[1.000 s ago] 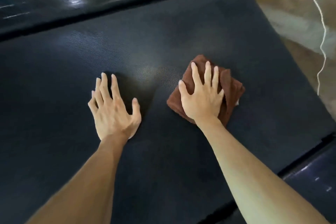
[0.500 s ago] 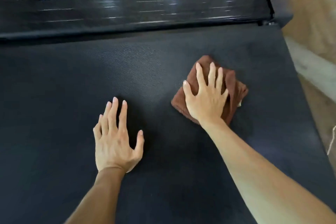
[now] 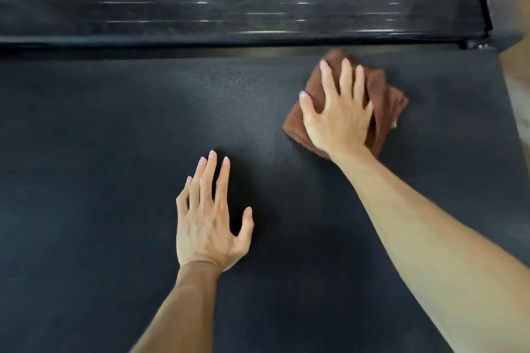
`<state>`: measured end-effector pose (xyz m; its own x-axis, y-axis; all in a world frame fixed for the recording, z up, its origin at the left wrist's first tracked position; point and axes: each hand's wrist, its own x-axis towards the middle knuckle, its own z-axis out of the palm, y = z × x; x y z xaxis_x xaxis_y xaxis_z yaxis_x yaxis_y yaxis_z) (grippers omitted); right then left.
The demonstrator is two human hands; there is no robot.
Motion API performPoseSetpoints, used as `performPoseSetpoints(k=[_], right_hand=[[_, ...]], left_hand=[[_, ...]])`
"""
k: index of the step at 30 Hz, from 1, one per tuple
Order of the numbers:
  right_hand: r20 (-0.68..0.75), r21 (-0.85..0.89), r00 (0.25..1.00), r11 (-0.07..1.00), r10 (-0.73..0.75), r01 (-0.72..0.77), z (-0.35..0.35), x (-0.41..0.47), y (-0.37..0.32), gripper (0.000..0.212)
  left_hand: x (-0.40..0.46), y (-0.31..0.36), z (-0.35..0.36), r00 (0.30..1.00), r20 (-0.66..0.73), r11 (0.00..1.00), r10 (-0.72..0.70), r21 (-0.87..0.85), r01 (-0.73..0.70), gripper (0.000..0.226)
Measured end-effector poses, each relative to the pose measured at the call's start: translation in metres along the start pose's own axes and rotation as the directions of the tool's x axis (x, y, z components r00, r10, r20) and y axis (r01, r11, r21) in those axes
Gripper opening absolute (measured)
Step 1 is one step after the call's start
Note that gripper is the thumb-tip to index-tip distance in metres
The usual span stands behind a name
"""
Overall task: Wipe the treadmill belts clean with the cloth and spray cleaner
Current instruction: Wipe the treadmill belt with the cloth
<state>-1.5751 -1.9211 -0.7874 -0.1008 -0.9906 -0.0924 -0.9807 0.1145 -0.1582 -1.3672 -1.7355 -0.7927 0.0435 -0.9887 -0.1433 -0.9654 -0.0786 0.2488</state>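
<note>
Left hand [image 3: 208,226]: palm down, fingers straight and slightly spread, thumb out to the side, holding nothing | Right hand [image 3: 338,117]: palm down, fingers extended and splayed, apparently pressing flat, outline blurred | Both forearms bare, right arm reaching farther forward than left | 2 hands well apart.

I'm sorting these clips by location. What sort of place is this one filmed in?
Probably a home or a small gym room, though little shows. A wide textured treadmill belt fills the view, with a glossy black side rail beyond it and a wooden-looking floor at the edge. The right hand presses a brown cloth on the belt.
</note>
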Motion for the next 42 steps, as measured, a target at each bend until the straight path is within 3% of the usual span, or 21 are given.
performPoseSetpoints(k=[2,4,6,8,10,12,13,15,18,20,21,23,26,28,30,33,35,38,40,42], right_hand=[[0.017,-0.002,0.989,0.989,-0.15,0.15,0.003,-0.003,-0.017,0.072],[0.067,-0.012,0.912,0.914,-0.404,0.406,0.001,-0.041,-0.015,0.072],[0.124,0.01,0.831,0.838,-0.542,0.546,-0.006,-0.076,0.012,0.071],[0.128,0.005,0.886,0.894,-0.445,0.448,-0.011,-0.073,0.041,0.07],[0.037,0.012,0.98,0.981,-0.194,0.193,-0.011,-0.041,0.043,0.067],[-0.021,0.031,0.999,0.999,-0.032,0.032,-0.004,-0.002,0.018,0.065],[-0.017,0.034,0.999,0.999,-0.028,0.029,0.0,0.011,-0.001,0.065],[0.003,0.027,0.978,0.978,-0.206,0.206,0.007,0.016,-0.037,0.064],[0.071,0.043,0.787,0.79,-0.613,0.612,0.007,-0.019,-0.037,0.062],[0.136,0.076,0.713,0.725,-0.688,0.685,-0.002,-0.036,-0.003,0.063],[0.159,0.08,0.733,0.748,-0.662,0.659,-0.007,-0.036,0.016,0.064],[0.128,0.047,0.852,0.861,-0.507,0.506,-0.012,-0.022,0.037,0.062],[0.032,-0.021,0.957,0.957,-0.288,0.289,-0.005,0.003,0.007,0.061],[0.023,-0.031,0.935,0.935,-0.354,0.355,0.006,0.009,-0.043,0.062],[0.063,-0.01,0.835,0.837,-0.546,0.548,0.014,0.002,-0.079,0.063],[0.092,0.064,0.711,0.717,-0.697,0.695,0.007,-0.014,-0.048,0.06],[0.095,0.069,0.757,0.763,-0.647,0.643,-0.004,-0.022,0.002,0.059],[0.065,-0.006,0.929,0.931,-0.363,0.364,-0.012,-0.015,0.041,0.059],[0.014,-0.076,0.956,0.953,-0.294,0.294,-0.005,-0.005,0.026,0.06],[0.003,-0.094,0.937,0.933,-0.348,0.347,0.003,0.001,-0.009,0.062]], left_hand=[[0.0,0.0,0.0,1.0,0.008,1.0,-0.001,0.003,0.001,0.088],[0.0,0.0,0.0,1.0,0.002,1.0,0.0,-0.013,0.0,0.088],[0.0,0.0,0.0,1.0,-0.006,1.0,0.003,-0.031,-0.003,0.088],[0.001,0.0,0.0,1.0,-0.011,0.999,0.002,-0.036,-0.003,0.088],[0.001,0.0,0.0,1.0,-0.006,1.0,0.001,-0.028,-0.001,0.087],[0.001,0.001,0.0,1.0,-0.002,1.0,-0.005,-0.019,0.005,0.087],[0.001,0.001,0.0,1.0,0.0,1.0,-0.008,-0.013,0.008,0.088],[0.0,0.001,-0.001,1.0,0.002,1.0,-0.007,-0.007,0.007,0.088],[0.0,0.0,-0.001,1.0,-0.001,1.0,-0.002,-0.006,0.002,0.088],[0.0,0.0,-0.001,1.0,-0.003,1.0,-0.003,-0.015,0.003,0.089],[0.0,0.0,-0.001,1.0,-0.005,1.0,-0.009,-0.015,0.009,0.09],[0.001,0.0,0.0,1.0,0.004,1.0,-0.015,0.002,0.015,0.091],[0.001,0.0,0.001,1.0,0.017,1.0,-0.017,0.01,0.017,0.092],[0.001,0.0,0.0,1.0,0.021,1.0,-0.021,0.009,0.02,0.092],[0.001,0.001,-0.001,1.0,0.016,1.0,-0.02,-0.006,0.02,0.091],[0.002,0.0,-0.002,1.0,0.012,0.999,-0.007,-0.042,0.007,0.09],[0.002,0.0,-0.001,1.0,0.012,1.0,-0.012,-0.029,0.012,0.091],[0.001,0.0,-0.001,1.0,0.021,1.0,-0.02,-0.021,0.02,0.091],[0.003,0.001,-0.001,0.999,0.026,1.0,-0.019,-0.022,0.02,0.091],[0.002,0.001,-0.001,0.999,0.031,1.0,-0.021,-0.017,0.022,0.091]])
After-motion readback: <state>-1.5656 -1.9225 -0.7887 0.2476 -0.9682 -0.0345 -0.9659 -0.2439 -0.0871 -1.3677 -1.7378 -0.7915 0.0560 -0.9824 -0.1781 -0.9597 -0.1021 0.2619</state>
